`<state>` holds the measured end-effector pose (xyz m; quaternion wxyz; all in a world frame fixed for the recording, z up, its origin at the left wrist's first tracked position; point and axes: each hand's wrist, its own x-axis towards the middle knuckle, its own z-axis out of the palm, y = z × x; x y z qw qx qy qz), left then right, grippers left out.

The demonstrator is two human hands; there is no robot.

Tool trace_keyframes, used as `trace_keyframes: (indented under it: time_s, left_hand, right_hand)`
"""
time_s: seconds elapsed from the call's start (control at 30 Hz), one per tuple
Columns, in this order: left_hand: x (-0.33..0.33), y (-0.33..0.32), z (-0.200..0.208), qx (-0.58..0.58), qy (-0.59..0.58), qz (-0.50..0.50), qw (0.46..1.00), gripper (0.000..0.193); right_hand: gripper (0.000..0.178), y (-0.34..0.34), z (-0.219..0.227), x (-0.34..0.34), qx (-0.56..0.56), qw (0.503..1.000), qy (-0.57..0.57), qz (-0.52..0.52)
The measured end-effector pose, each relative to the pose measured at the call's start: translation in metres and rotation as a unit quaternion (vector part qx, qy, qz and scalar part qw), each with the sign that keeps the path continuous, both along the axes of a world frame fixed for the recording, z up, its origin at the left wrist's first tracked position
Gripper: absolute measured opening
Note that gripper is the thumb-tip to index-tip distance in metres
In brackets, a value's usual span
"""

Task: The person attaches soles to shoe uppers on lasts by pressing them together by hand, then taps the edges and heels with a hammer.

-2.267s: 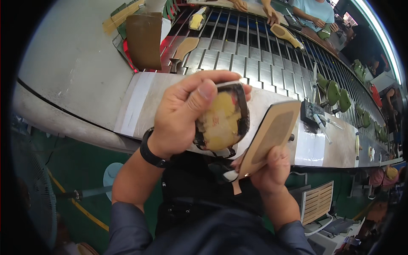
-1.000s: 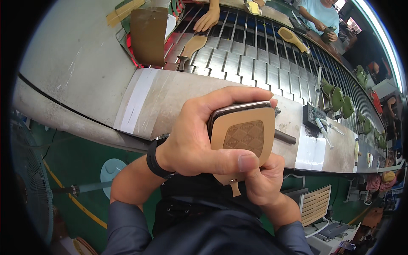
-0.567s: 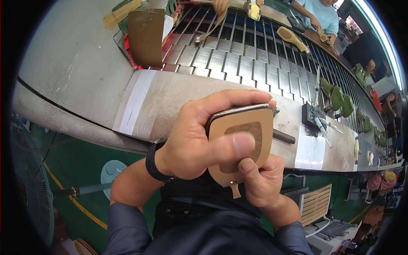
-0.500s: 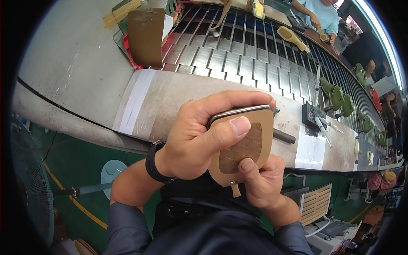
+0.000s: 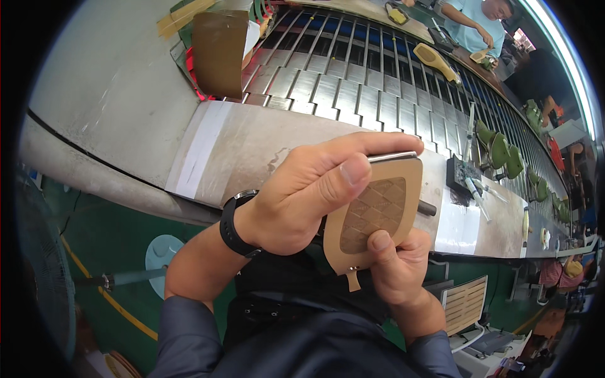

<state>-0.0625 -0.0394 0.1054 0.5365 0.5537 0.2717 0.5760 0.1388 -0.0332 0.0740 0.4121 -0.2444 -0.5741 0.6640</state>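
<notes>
A tan shoe sole [image 5: 380,211] with a brown diamond-patterned inset and a shiny rim at its far end is held above the bench edge, patterned face up. A narrow tan tab points from its near end. My left hand [image 5: 309,192] is around its far left side, forefinger along the shiny rim and thumb over the corner; its other fingers are hidden. My right hand [image 5: 401,264] grips the near right side, thumb pressed on the patterned face and fingers mostly underneath. Behind the sole, a dark rod-like handle [image 5: 427,208] lies on the bench.
Beyond the pale bench [image 5: 252,145] runs a metal slat conveyor [image 5: 328,85] carrying a tan shoe piece [image 5: 436,62]. A black holder with brushes [image 5: 463,176] and green shoe pieces [image 5: 498,148] are at the right. Another person [image 5: 472,31] works across the line. A fan [image 5: 47,271] stands at left.
The sole has shifted slightly right in my hands. My left thumb has slid back from the patterned inset to the far left corner. My right thumb stays pressed on the sole.
</notes>
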Motion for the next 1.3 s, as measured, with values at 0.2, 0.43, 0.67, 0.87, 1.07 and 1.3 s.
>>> trace_keyframes:
  time_s: [0.2,0.43,0.67,0.87,1.07,1.3]
  left_hand:
    - [-0.007,-0.015,0.014,0.015,0.091,0.070,0.993,0.051]
    - [-0.001,-0.041,0.040,-0.028,0.173,0.216,0.961,0.014]
    - [-0.023,0.020,0.000,-0.048,-0.062,0.041,0.996,0.066]
    - [-0.019,0.036,-0.028,0.087,-0.060,0.023,0.994,0.057]
    - [-0.014,0.040,-0.018,0.124,0.024,0.100,0.987,0.053]
    - [-0.021,0.049,-0.024,0.166,0.124,0.092,0.974,0.059]
  right_hand:
    - [0.027,-0.007,-0.010,-0.005,0.068,0.997,-0.045,-0.008]
    - [0.025,-0.011,0.002,-0.008,0.107,0.987,-0.096,0.075]
    - [0.033,0.028,0.006,-0.008,-0.036,0.999,-0.020,0.033]
    - [0.032,0.047,-0.008,-0.004,-0.071,0.995,0.049,0.045]
    - [0.032,0.051,-0.010,0.002,0.047,0.999,-0.001,0.021]
    - [0.032,0.062,-0.009,-0.004,0.025,0.999,0.005,-0.028]
